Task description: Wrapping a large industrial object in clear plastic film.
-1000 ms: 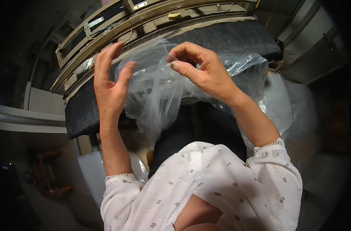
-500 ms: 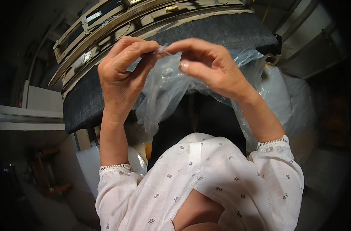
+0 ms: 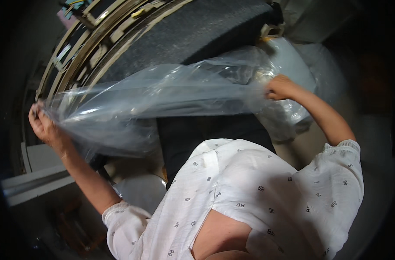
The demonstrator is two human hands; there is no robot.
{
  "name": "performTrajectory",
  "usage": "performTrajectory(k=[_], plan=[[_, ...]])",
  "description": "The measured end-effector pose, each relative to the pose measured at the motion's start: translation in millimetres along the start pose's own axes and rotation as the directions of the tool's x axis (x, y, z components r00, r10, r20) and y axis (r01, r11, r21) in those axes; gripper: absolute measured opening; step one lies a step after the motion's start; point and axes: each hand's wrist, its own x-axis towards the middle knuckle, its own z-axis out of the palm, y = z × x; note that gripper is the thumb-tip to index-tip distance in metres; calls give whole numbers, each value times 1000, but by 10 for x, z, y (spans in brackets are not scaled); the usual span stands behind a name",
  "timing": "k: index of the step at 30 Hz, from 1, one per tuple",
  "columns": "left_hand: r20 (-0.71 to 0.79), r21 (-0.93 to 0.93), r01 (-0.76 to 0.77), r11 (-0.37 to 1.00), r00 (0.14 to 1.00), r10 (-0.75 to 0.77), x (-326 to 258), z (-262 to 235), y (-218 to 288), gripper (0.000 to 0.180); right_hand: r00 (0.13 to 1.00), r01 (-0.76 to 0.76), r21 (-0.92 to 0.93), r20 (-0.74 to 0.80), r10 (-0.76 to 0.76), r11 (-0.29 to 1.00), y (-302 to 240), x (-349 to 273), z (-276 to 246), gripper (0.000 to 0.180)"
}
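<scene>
Worktop (image 3: 193, 32) edge part-covered | plastic sheet (image 3: 175, 93) held wide: left fingers (image 3: 36, 116), right fingers (image 3: 274, 89)

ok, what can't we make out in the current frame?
All in the head view:
Fingertips of the right hand: curled in, hidden by the hand itself.
Exact finger placement of the left hand: small and blurred.
Clear plastic, one layer or several: lost in folds, glare and blur.
Wooden frame, upper end: cut off by the picture's top edge.
Brownish object, lower left: too dark.
</scene>
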Motion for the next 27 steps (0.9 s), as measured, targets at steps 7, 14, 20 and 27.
performTrajectory(k=[7,14,20,27], plan=[[-143,768,168,618,986,-90,-417,-2305,-1485,31,584,-440,-687,271,765,579,2106,-1545,558,30],[-524,851,524,-31,843,-120,-888,-3565,-2156,37,275,-811,70,-830,485,581,2672,-923,-2175,29],[-546,837,543,-71,819,-176,-1034,-3831,-1999,34,894,-146,753,-178,411,642,330,-146,-2310,25],[-496,864,454,-216,841,-214,-726,-3526,-1872,40,610,-167,-41,781,136,985,680,-868,1074,38]])
